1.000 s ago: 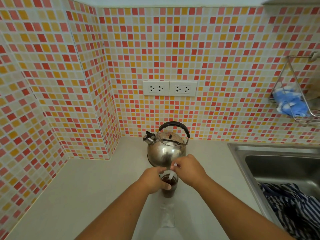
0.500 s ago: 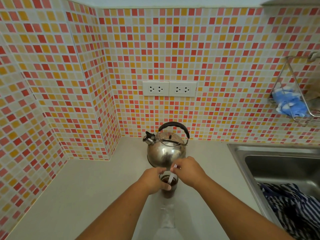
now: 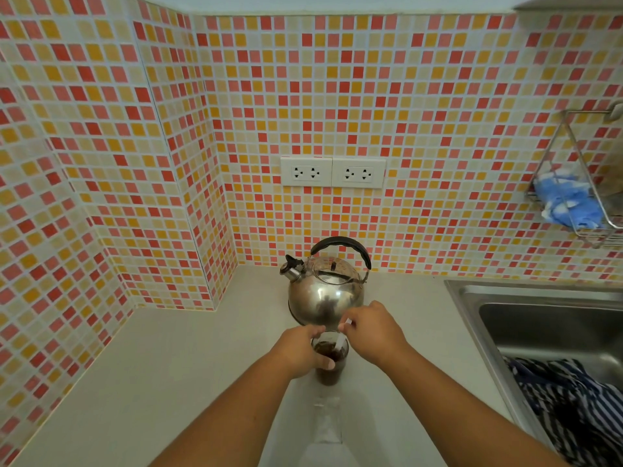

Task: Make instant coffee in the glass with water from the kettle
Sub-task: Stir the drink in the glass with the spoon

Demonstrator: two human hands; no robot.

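A clear glass [image 3: 332,369] full of dark brown coffee stands on the pale counter, just in front of the steel kettle [image 3: 325,293] with a black handle. My left hand [image 3: 298,350] wraps around the glass's left side. My right hand [image 3: 374,333] pinches a small white spoon [image 3: 341,338] whose lower end dips into the coffee. The kettle stands upright against the tiled wall, its spout pointing left.
A steel sink [image 3: 546,318] lies to the right with a striped dark cloth [image 3: 573,406] in it. A wire rack [image 3: 583,193] with a blue cloth hangs on the right wall. Two white sockets [image 3: 333,171] sit above the kettle. A clear empty wrapper [image 3: 327,423] lies before the glass.
My right hand has shifted slightly up and right with the white spoon in the glass. My left hand and the glass stay put.
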